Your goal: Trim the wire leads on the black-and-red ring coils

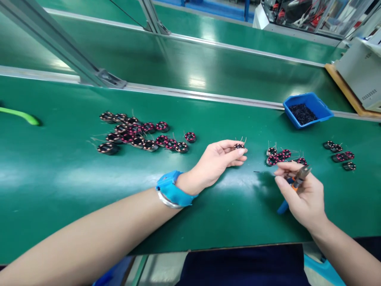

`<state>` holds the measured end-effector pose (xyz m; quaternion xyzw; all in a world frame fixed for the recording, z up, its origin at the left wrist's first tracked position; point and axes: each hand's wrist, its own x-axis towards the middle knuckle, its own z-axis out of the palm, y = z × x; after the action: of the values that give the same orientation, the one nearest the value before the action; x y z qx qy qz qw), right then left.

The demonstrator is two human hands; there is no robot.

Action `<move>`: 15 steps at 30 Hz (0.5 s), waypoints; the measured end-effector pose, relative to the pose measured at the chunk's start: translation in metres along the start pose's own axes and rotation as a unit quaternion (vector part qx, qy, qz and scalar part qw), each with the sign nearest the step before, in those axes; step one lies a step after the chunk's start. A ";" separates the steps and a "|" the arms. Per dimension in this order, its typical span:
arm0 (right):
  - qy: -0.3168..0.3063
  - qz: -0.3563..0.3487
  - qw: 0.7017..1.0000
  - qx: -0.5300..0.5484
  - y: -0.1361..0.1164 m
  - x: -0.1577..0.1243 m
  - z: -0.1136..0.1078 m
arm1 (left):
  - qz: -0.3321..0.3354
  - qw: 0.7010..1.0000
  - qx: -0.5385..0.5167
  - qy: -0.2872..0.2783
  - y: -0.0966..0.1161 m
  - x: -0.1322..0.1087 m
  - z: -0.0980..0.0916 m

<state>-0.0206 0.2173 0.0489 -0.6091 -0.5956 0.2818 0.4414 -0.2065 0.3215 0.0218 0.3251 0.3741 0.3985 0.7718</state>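
My left hand pinches a small round wound coil between thumb and fingers, its thin wire ends pointing up. In my right hand are cutting pliers with orange and blue handles, the jaws pointing up and right. Just beyond the right hand lies a small group of coils with red and copper-coloured tops. A larger cluster of similar coils lies to the left. Several more coils sit at the right. A tiny dark piece lies between my hands.
A blue bin of small black pieces stands at the back right, near the metal rail. A green object lies at the far left. A grey box-shaped machine stands on a wooden board at the right.
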 end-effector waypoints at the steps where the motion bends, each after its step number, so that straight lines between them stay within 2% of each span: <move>1: -0.024 -0.012 1.000 -0.005 0.001 -0.004 0.003 | 0.000 1.000 0.007 -0.011 0.000 0.000 0.000; 3: -0.069 -0.038 0.997 -0.022 0.001 -0.010 0.006 | -0.007 0.999 0.022 -0.036 0.000 0.000 -0.001; 5: -0.089 -0.046 0.994 -0.041 0.000 -0.009 0.005 | -0.018 0.997 0.040 -0.059 0.001 0.000 -0.002; 7: -0.115 -0.010 0.991 -0.062 -0.004 0.001 -0.003 | -0.029 0.994 0.062 -0.085 0.002 0.000 -0.003; 8: -0.148 0.014 0.986 -0.071 -0.007 0.009 -0.009 | -0.033 0.992 0.073 -0.100 0.003 0.000 -0.004; 10: -0.246 0.046 0.964 -0.093 -0.014 0.028 -0.021 | -0.049 0.984 0.097 -0.140 0.005 0.001 -0.007; 12: -0.330 0.048 0.935 -0.123 -0.019 0.045 -0.029 | -0.073 0.972 0.116 -0.192 0.007 0.001 -0.010; 15: -0.396 0.058 0.904 -0.152 -0.020 0.058 -0.030 | -0.105 0.952 0.128 -0.257 0.010 0.001 -0.013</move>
<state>0.0039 0.2659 0.0909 -0.5400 -0.7209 0.4311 0.0540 -0.2206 0.3294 0.0227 0.4713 0.2433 0.1668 0.8312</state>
